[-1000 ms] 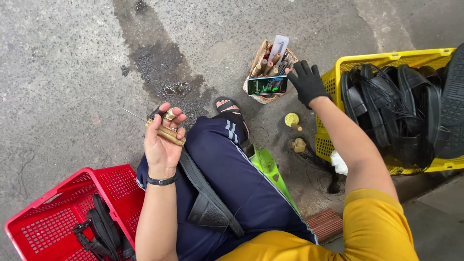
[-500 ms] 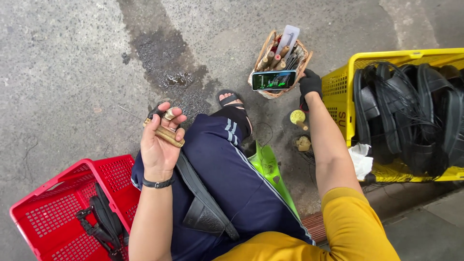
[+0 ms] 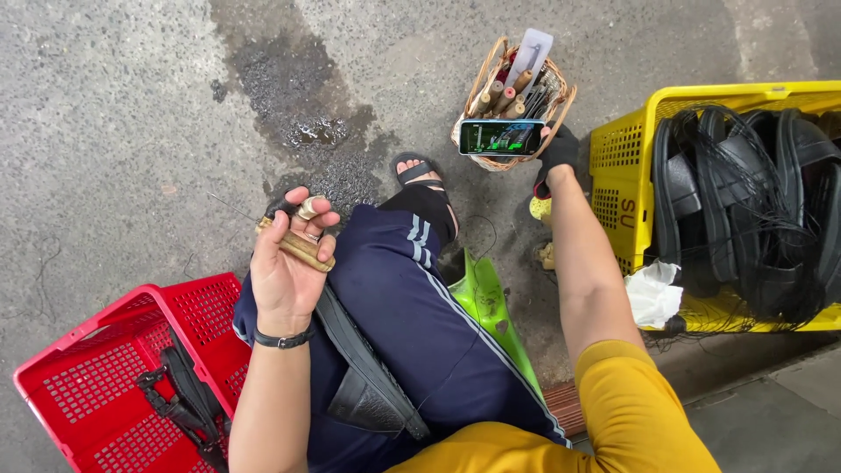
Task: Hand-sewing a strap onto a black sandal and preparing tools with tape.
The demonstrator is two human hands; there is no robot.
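Left hand [image 3: 285, 263] grip clamped on wooden-handled awl [image 3: 298, 247]; gloved right hand [image 3: 555, 158] grip unclear at wicker basket [image 3: 512, 96].

One phone [image 3: 501, 137] lies crosswise on the wicker basket [image 3: 561, 109] rim, screen lit green and dark; a yellow crate [image 3: 618, 166] wall bears dark lettering; a pale flat card [image 3: 533, 52] stands upright in the basket.
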